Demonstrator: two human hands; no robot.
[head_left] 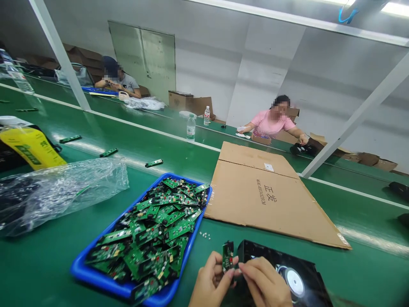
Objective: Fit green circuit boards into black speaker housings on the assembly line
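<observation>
The left hand (211,279) is holding a green circuit board (228,256) upright, its fingers hiding the lower end. The right hand (270,279) is closing in a narrow pinch beside the board — any part between its fingertips is remaining too small to identify — and is covering some of the black casing (308,273), which the lower frame edge is cutting off. Bare green tabletop (188,277) is separating the left hand from the blue tray (102,282).

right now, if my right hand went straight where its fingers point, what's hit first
Likely the circuit board in the left hand, though that hand's fingertips are close and depth is unclear.
</observation>
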